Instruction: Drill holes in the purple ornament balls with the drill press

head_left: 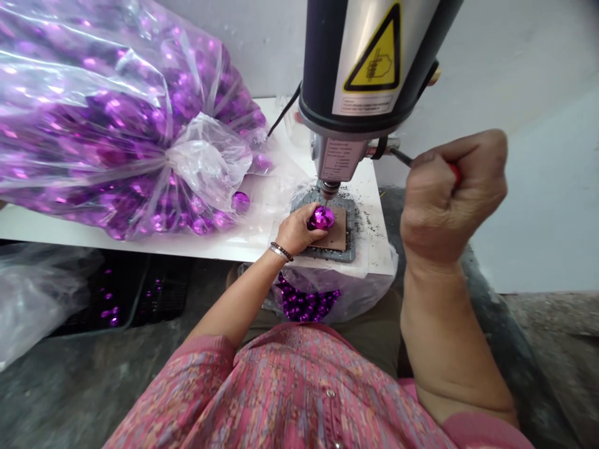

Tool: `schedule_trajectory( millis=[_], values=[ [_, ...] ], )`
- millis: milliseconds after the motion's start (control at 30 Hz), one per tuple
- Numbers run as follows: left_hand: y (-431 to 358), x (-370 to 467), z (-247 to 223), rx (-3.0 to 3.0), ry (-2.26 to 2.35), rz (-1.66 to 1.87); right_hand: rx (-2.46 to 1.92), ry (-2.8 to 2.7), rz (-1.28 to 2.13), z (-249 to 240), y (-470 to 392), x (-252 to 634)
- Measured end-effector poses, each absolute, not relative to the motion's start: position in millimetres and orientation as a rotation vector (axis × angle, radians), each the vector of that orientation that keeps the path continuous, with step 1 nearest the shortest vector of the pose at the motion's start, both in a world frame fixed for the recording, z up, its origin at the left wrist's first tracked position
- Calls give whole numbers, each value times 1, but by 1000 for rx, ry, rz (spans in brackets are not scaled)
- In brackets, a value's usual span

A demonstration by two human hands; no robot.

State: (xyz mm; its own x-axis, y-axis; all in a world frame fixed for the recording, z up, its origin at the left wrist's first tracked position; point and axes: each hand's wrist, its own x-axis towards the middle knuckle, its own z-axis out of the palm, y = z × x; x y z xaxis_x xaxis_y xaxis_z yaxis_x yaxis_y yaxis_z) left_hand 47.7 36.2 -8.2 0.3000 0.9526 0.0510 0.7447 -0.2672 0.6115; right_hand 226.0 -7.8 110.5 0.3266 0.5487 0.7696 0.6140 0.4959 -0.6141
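My left hand [299,229] grips a shiny purple ball [322,217] between thumb and fingers, over a brown board [337,232] on the grey base plate [346,254] of a drill press. The thin drill bit [326,202] points down at the top of the ball; whether it has entered the ball is too small to tell. My right hand [442,193] is closed around the press lever [401,156], whose red end shows between the fingers. Above the ball hangs the drill press head [358,68] with a yellow warning sign.
A big clear bag of purple balls [116,143] covers the white table's left side. One loose ball [240,201] lies beside it. An open bag of purple balls [309,302] hangs at the front edge. Dark crates [161,290] stand on the floor at left.
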Motion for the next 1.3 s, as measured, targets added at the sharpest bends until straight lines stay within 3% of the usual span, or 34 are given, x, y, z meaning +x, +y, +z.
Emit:
schedule_trajectory(
  millis=[1100, 1200, 1300],
  values=[
    [40, 47, -21, 2022, 1397, 685, -948, -1277, -191, 36, 1, 225],
    [39, 47, -17, 1997, 1398, 652, -953, -1251, -199, 47, 5, 226],
    [38, 47, -13, 1973, 1398, 634, -993, -1205, -197, 88, 16, 229]
  ],
)
